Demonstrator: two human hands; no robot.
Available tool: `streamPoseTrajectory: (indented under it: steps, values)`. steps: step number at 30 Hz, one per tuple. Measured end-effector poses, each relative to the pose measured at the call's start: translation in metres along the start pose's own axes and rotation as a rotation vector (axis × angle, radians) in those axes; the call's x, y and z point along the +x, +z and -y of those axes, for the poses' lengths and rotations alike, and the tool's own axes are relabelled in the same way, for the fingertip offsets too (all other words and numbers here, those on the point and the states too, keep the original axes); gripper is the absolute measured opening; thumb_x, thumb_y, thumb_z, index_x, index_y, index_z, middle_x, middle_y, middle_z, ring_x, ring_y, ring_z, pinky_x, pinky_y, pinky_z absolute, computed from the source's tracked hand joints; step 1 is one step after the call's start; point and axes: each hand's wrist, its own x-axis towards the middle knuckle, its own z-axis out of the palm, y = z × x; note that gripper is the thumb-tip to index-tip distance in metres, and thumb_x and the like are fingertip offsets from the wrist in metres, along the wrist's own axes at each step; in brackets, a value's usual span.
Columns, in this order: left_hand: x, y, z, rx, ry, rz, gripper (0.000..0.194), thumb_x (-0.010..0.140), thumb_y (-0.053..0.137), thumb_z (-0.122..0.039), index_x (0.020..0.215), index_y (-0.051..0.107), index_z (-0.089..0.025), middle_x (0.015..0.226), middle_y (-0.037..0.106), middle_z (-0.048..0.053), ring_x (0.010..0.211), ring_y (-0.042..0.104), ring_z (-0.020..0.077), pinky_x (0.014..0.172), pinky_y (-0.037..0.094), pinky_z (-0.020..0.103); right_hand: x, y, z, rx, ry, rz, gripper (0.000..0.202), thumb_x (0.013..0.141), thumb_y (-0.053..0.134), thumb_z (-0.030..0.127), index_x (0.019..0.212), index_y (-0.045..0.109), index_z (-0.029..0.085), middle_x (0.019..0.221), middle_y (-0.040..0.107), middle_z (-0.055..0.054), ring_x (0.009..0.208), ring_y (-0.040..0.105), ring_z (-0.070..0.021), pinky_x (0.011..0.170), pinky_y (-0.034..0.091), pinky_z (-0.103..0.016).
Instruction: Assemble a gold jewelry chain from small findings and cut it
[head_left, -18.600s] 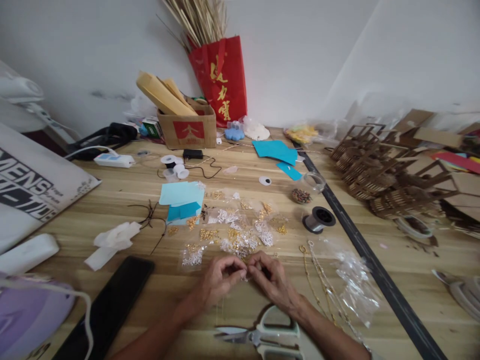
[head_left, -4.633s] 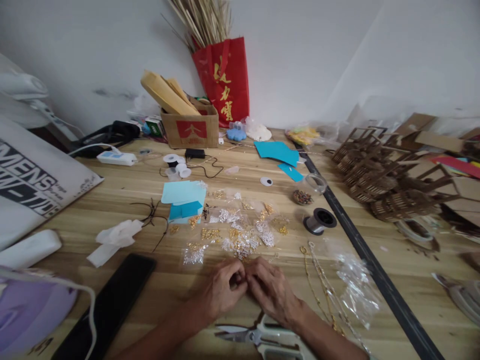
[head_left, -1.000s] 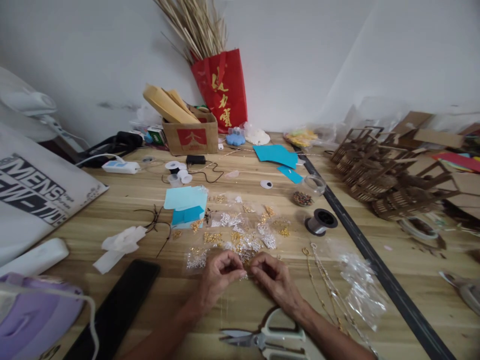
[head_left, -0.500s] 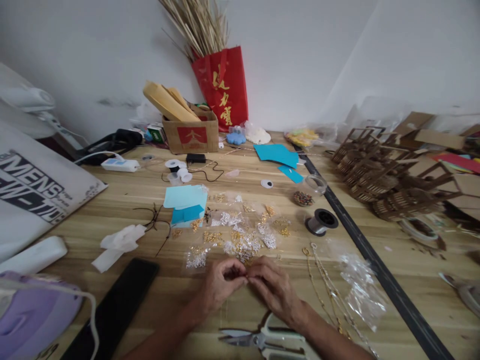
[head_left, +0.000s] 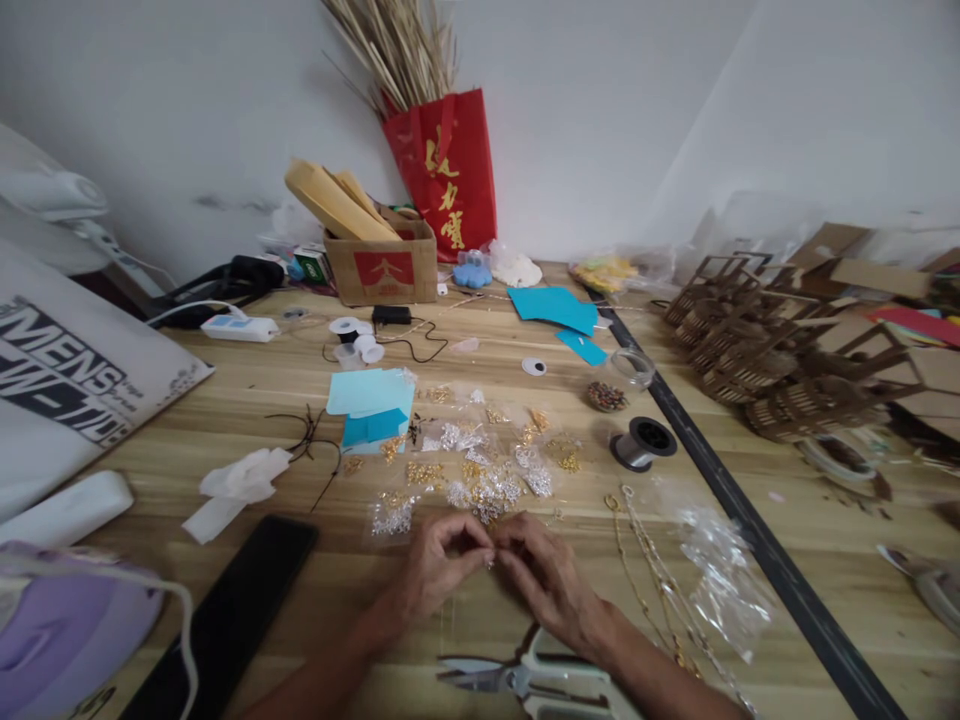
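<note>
1. My left hand has its thumb and index finger in a narrow pinch on a tiny silvery piece, which glints just below their tips; it is too small for me to read its shape.
2. Close beside it, my right hand has thumb and forefinger drawn together, and I can't make out whether anything sits between them.
3. I judge the silvery piece nearly weightless, hard and slick, so easily dropped. I'd take its edge with the very tips of the fingers and press lightly, since thin parts might bend.
4. Just beyond the fingers lies a glossy heap of silver and gold findings; to its left, a limp clear packet of silver bits.
5. Nearer me, the scissors look stiff, with steel blades and pale, smooth handles, partly hidden by my right forearm. I'd lift them by the loops.
6. To the right, the gold chain and silver chain look supple and knobbly, likely to tangle; their end rings offer the best hold.
7. Farther out on the wood-grained tabletop stand a dark-flanged spool and a clear jar of mixed beads.
</note>
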Motion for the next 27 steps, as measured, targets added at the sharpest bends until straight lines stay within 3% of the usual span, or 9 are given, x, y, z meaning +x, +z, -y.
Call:
streamPoseTrajectory:
  steps: [27]
  values:
    - [0.0024,-0.0007,-0.0024,-0.089,-0.049,-0.022,0.008,0.063,0.070,-0.020,0.062,0.065,-0.014,0.062,0.063,0.002,0.062,0.056,0.0142,0.061,0.042,0.024,0.0026,0.0008,-0.0016,0.058,-0.007,-0.010,0.013,0.094,0.045,0.016,0.094,0.058,0.018,0.083,0.061,-0.006,0.077,0.057,-0.0163,0.069,0.047,-0.027]
